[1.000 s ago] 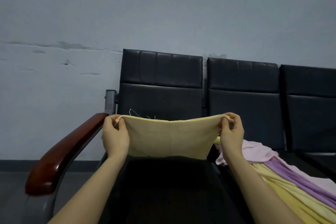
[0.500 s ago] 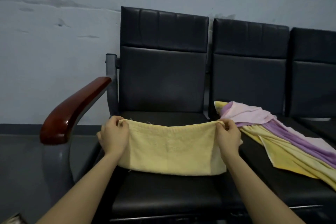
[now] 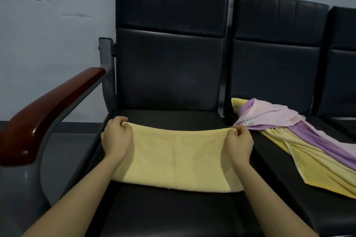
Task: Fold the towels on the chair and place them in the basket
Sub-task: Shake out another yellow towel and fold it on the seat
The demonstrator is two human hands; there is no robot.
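Change: yellow towel (image 3: 177,159), held in the air before, now lies on the black seat (image 3: 173,211).
Left hand (image 3: 116,140): pinches its far left corner.
Right hand (image 3: 239,145): pinches its far right corner.
Neighbouring seat: unfolded towels (image 3: 300,140).

Left hand (image 3: 116,138): fingers curled, pinching the far left corner of the soft yellow folded towel (image 3: 179,159).
Right hand (image 3: 239,143): fingers curled, pinching the far right corner.
Arms: both bare, reaching forward, side by side.
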